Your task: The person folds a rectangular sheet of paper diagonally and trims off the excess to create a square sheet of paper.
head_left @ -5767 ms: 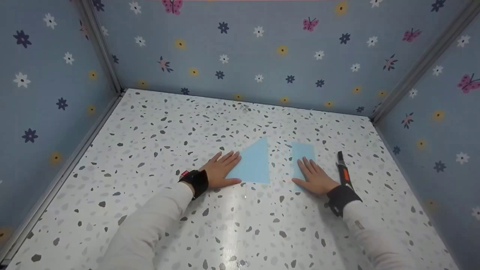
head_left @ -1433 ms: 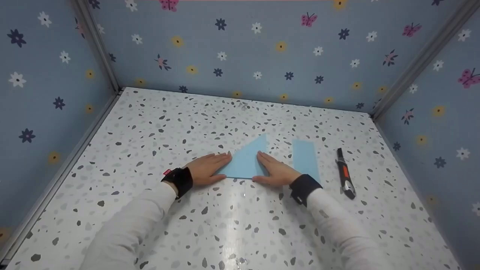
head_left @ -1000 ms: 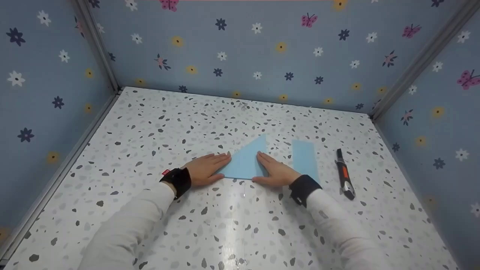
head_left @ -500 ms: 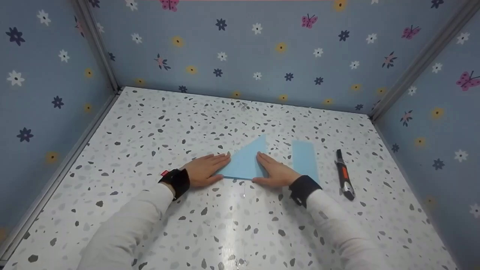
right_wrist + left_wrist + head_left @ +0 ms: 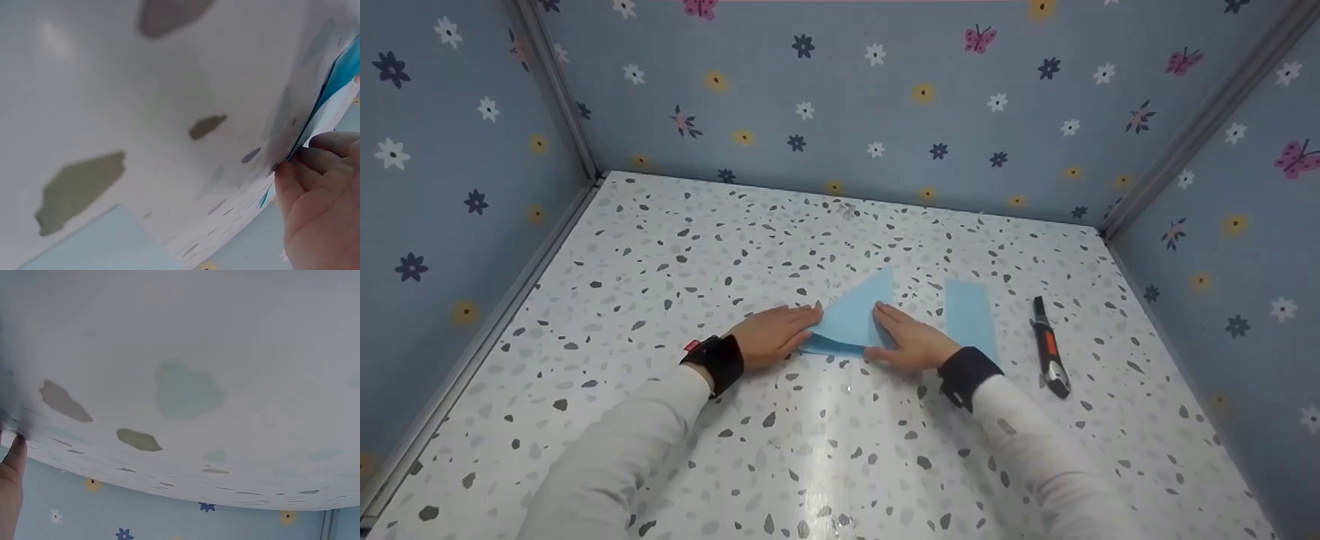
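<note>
A light blue folded sheet of paper lies on the speckled tabletop between both hands, with a slanted upper left side. At its front edge the upper layer is raised, and a darker gap shows beneath it. The left hand is at the paper's left corner, its thumb at the raised layer and its fingers above. The right hand rests on the paper's right side, fingers and thumb extended. In the right wrist view the right hand touches the blue paper's edge. Only a little of the left hand shows in the left wrist view.
A light blue paper strip lies just right of the right hand, partly behind its wrist. Farther right is a black and orange utility knife. Flower-patterned panels enclose the back and sides of the table.
Since half a second ago, the left thumb has moved up and the upper layer's front edge has risen. Earlier, the right hand left the paper strip for the folded sheet.
</note>
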A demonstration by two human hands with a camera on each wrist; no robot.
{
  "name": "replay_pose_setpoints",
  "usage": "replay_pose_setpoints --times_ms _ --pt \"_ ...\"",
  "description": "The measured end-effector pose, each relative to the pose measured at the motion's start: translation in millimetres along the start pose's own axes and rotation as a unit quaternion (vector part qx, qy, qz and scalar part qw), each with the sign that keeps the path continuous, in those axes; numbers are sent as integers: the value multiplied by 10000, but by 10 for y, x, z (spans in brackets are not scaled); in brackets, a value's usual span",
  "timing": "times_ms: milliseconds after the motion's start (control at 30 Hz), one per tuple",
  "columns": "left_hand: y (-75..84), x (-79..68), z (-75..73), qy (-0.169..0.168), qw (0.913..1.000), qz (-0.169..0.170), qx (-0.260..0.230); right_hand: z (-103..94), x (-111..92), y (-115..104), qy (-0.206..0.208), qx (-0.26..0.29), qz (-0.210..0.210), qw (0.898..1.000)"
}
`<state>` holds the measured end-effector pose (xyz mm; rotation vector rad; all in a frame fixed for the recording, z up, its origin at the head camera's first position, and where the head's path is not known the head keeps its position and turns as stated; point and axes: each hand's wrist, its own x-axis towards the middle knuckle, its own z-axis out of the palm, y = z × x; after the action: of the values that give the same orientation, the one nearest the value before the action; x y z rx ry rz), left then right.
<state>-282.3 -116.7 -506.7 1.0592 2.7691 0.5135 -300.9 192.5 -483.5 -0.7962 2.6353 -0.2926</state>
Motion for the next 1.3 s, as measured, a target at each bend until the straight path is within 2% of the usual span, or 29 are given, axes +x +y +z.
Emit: replay_pose_setpoints --times_ms 333,500,733,900,1100,1300 --pt "-38 51 41 62 9999 -58 92 34 50 -73 416 -411 49 9983" --pt "-5 60 43 166 9997 -163 99 38 66 -57 632 -397 -13 9972" --pt "73 63 3 299 9975 -461 442 36 28 4 828 -303 -239 9958" --pt "93 57 -62 629 9954 -591 418 18 -20 20 951 -11 -184 9953" --pt "114 50 -139 1210 9918 -391 101 -48 -80 40 1125 208 -172 9933" --pt "177 27 -219 1545 9877 -228 -67 -86 -160 23 1228 139 -225 9921"
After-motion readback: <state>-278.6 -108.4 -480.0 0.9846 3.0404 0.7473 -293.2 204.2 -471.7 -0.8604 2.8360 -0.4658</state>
